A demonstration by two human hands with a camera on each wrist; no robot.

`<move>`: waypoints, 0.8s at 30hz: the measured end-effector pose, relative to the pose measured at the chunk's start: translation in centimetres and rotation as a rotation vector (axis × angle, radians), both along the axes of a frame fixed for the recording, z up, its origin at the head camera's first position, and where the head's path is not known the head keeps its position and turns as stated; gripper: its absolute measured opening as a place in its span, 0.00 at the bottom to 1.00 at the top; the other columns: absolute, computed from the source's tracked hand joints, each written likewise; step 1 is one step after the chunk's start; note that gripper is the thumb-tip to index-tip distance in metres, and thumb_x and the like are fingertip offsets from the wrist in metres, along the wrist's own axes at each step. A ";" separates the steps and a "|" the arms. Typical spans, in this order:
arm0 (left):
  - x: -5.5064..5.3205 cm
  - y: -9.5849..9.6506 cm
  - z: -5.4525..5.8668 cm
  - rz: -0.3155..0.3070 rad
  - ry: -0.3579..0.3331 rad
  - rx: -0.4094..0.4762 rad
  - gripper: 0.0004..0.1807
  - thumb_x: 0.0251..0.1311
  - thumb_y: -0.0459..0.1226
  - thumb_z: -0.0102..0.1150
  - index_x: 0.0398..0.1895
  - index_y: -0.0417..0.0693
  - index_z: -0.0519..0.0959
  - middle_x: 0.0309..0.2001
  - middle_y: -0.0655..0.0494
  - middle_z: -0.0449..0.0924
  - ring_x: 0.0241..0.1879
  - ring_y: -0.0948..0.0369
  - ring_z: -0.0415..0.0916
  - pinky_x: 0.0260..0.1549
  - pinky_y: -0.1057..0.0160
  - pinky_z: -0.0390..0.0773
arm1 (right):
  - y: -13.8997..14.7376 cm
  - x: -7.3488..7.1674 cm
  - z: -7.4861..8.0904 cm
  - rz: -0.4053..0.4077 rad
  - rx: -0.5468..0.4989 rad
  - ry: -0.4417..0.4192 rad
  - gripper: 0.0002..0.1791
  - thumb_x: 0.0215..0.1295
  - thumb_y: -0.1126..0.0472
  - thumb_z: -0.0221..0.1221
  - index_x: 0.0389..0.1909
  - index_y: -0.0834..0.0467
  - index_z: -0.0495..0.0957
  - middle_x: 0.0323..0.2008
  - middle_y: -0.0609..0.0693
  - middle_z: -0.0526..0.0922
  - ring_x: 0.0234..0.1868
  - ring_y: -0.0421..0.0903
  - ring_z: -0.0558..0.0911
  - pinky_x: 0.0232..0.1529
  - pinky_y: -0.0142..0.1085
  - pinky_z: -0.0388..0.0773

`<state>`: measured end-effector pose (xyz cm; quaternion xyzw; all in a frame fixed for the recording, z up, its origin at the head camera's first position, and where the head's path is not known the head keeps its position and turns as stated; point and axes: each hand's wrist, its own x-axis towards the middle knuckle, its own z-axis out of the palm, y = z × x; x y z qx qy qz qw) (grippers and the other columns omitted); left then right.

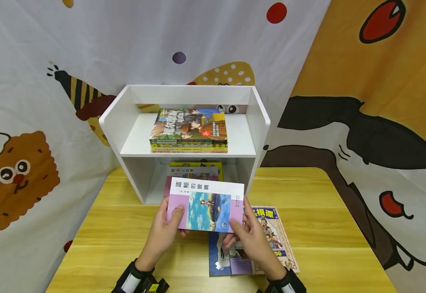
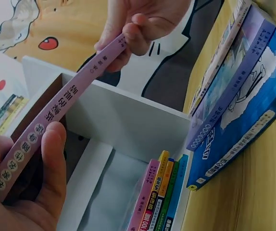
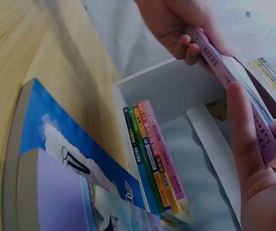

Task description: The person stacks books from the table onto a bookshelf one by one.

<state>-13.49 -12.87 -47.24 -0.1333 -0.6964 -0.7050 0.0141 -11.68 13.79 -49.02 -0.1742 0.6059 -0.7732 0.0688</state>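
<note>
A pink paperback book [image 1: 200, 187] with a white band and a blue sea picture is held up before the shelf. My left hand [image 1: 164, 230] grips its left edge, thumb on the cover. At the lower right corner, my right hand [image 1: 251, 238] pinches it, thumb on the front. The left wrist view shows the book's pink spine [image 2: 61, 103] between both hands. Below the right hand, on the table, lie a blue book [image 1: 218, 260], a purple book [image 1: 241, 266] and a cream comic-style book [image 1: 284, 244], partly covered.
A white two-tier shelf [image 1: 187, 94] stands at the table's back. Its upper tier bears a pile of books [image 1: 189, 126]. Several books [image 3: 152, 154] are stacked in the lower tier, partly hidden behind the held book in the head view. The wooden table [image 1: 326, 228] extends to both sides.
</note>
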 end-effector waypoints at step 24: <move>0.4 -0.7 0.3 -0.086 -0.009 -0.112 0.67 0.41 0.37 0.74 0.72 0.74 0.31 0.59 0.47 0.61 0.45 0.48 0.69 0.35 0.52 0.82 | 0.5 0.2 1.7 -0.029 0.175 0.000 0.58 0.57 0.67 0.62 0.71 0.33 0.29 0.61 0.57 0.67 0.32 0.62 0.79 0.23 0.57 0.79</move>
